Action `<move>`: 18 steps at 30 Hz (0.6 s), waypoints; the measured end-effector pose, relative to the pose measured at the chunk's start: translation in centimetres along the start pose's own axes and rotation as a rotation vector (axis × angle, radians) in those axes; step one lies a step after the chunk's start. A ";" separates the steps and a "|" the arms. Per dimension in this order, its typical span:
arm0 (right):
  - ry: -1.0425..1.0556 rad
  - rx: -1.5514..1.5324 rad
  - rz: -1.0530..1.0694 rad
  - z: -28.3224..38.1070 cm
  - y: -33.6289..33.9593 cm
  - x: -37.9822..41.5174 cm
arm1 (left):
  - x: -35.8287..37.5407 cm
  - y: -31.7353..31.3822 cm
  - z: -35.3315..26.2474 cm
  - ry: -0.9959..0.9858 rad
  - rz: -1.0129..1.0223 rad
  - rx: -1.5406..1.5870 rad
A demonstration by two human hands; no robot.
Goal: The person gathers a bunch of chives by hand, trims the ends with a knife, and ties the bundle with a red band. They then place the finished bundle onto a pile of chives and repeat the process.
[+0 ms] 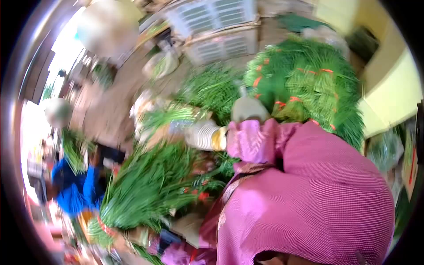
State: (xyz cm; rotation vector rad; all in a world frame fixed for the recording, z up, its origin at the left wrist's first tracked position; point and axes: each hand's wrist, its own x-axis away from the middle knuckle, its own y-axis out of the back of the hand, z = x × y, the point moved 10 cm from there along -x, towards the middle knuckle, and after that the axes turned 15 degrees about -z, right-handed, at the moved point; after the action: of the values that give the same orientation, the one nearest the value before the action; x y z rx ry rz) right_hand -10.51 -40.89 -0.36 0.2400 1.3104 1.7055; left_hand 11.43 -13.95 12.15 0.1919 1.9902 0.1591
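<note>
Magenta checked clothing covers my body, and much of the view is smeared by motion. My right hand (204,134), in a pale striped glove with a yellow cuff, reaches in among long thin greens. Its fingers are too blurred to make out. A purple sleeve (185,255) shows at the bottom, but my left hand is blurred and hard to separate from what surrounds it. Near that sleeve lies a large bunch of long green leaves, like chives (145,185), with a red tie (105,226) round its stems. A rounded grey thing (249,109) sits beyond the pink cuff.
A big heap of green bunches with red ties (309,81) stands at the upper right against a yellow wall (391,92). Loose greens (210,90) lie on the ground. Pale plastic crates (216,20) are stacked behind. A person in blue (75,190) is at the left.
</note>
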 end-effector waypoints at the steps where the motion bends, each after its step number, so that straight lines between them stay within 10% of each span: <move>1: 0.021 0.236 0.177 -2.0 -2.0 1.1 | 0.7 -0.9 -3.2 -0.164 0.139 -0.002; 5: 0.151 0.011 0.143 -1.8 1.6 3.9 | 1.9 -4.5 -10.5 -0.513 0.434 0.072; 9: -0.608 -1.320 0.603 2.6 3.8 8.5 | 1.6 -5.9 -12.1 -0.609 0.556 0.167; 15: -0.779 -2.114 0.821 7.0 0.4 11.5 | 2.1 -9.3 -10.6 -0.603 0.788 0.504; 17: -0.816 -2.245 0.865 7.1 0.2 12.2 | 6.7 -10.7 -13.3 -0.964 0.865 0.075; 18: -0.825 -2.282 0.879 7.0 0.3 12.5 | 6.1 -10.3 -16.8 -0.828 0.980 0.053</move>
State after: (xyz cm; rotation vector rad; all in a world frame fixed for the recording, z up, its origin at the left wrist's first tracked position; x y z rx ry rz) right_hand -12.95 -26.84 -1.86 0.0481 -1.7808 2.2140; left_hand -7.00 -23.16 11.58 1.0738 0.9430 0.5475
